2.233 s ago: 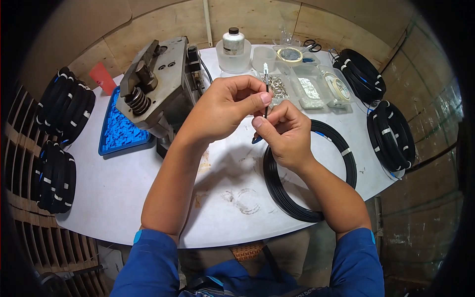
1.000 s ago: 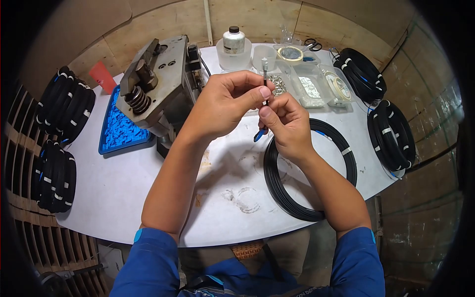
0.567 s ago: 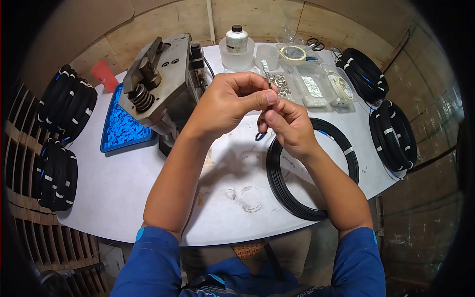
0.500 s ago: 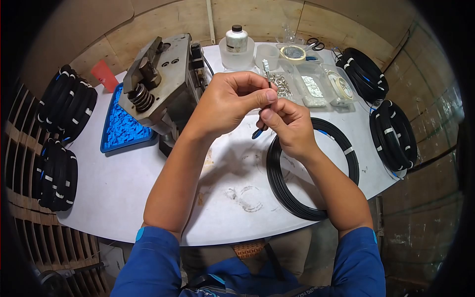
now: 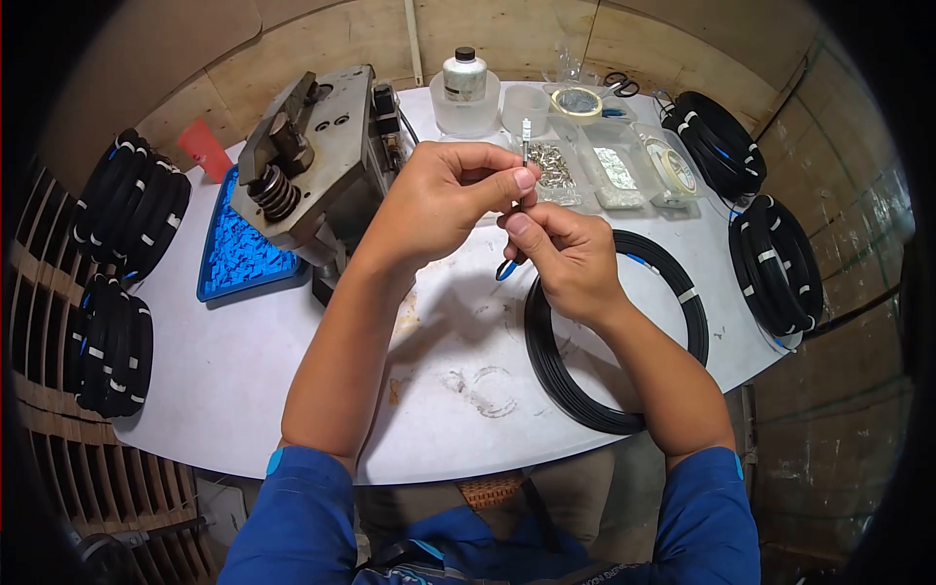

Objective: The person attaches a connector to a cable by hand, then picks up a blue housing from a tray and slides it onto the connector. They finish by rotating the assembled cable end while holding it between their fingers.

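Observation:
Both hands meet above the white table [image 5: 292, 370]. My left hand [image 5: 444, 200] pinches the thin black cable end [image 5: 525, 146], whose white tip points up and away from me. Just below it, my right hand [image 5: 561, 258] grips the same cable, and a small blue piece [image 5: 505, 270] sticks out under its fingers. The cable runs down into a large black cable coil [image 5: 624, 390] lying flat on the table under my right forearm.
A grey metal press [image 5: 312, 156] stands at the back left beside a blue tray of small blue parts [image 5: 234, 255]. Clear tubs of metal bits [image 5: 609, 174], tape rolls, a bottle [image 5: 464, 76] and scissors line the back. Bundled black coils [image 5: 775, 268] lie right and left [image 5: 132, 205].
Both hands stay on the cable end. My right hand has slid slightly along the cable below my left hand, and the blue piece shifted a little. The view drifted slightly.

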Tool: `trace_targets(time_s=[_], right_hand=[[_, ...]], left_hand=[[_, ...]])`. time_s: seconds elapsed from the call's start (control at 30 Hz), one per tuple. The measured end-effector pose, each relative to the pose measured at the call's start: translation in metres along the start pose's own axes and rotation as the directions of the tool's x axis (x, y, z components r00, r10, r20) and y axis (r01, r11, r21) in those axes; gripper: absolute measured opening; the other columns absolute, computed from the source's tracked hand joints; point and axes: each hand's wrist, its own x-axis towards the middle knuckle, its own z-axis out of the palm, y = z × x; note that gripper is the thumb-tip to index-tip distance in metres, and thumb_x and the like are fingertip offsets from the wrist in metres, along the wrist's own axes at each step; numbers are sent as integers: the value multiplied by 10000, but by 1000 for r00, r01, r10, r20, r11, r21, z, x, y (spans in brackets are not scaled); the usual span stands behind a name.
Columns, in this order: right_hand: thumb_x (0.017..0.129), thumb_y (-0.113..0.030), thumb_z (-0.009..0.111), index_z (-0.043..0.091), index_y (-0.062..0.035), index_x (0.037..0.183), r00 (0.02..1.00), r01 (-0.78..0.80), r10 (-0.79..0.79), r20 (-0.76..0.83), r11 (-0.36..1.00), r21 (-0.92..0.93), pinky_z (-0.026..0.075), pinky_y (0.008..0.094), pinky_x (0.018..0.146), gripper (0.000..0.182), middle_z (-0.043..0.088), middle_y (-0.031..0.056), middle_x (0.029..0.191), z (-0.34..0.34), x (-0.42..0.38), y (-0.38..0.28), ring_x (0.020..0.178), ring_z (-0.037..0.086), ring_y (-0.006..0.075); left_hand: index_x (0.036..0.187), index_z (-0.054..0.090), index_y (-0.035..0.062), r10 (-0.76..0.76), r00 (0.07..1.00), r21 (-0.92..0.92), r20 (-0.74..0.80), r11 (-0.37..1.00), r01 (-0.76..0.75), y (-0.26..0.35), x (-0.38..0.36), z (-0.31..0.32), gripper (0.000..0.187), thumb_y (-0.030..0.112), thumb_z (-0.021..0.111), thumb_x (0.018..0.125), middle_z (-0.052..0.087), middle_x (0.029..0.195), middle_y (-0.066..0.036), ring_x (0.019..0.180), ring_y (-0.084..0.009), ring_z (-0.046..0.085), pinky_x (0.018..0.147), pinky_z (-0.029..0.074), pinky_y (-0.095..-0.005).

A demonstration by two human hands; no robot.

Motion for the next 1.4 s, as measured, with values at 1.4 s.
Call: trace_targets(time_s=[1.4], right_hand=[[955, -221, 610, 685, -13, 863, 999, -20, 20, 25, 1000, 13, 494, 242, 599, 239, 657, 30, 684, 0, 0, -1, 639, 606, 68]], left_hand=[[956, 683, -24, 18, 999, 36, 32, 999, -19, -1, 1, -1, 185, 153, 669, 906, 664, 815, -53, 769, -109, 601, 715, 481, -256]])
